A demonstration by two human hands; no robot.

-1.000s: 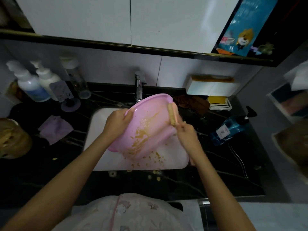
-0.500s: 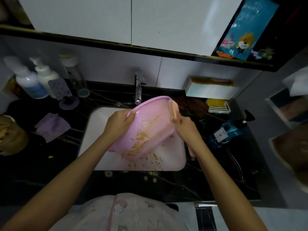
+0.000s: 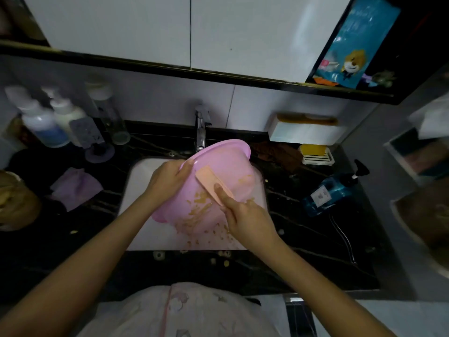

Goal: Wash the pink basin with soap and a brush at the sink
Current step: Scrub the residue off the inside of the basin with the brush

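Observation:
A pink basin (image 3: 228, 161) is held tilted over the white sink (image 3: 138, 190), smeared with yellowish residue inside. My left hand (image 3: 167, 178) grips its left rim, thumb over the edge. My right hand (image 3: 245, 215) holds a peach-coloured brush (image 3: 209, 183) and presses it flat against the basin's inner wall. Bits of residue lie on the sink floor below the basin.
A chrome tap (image 3: 200, 132) stands behind the basin. Pump bottles (image 3: 43, 122) line the back left of the black counter, with a purple cloth (image 3: 75, 188) beside the sink. A blue soap bottle (image 3: 332, 190) lies at right, near a yellow soap dish (image 3: 315, 154).
My right hand has carried the brush from the basin's right rim down and left into the inside. The basin stays tilted in my left hand.

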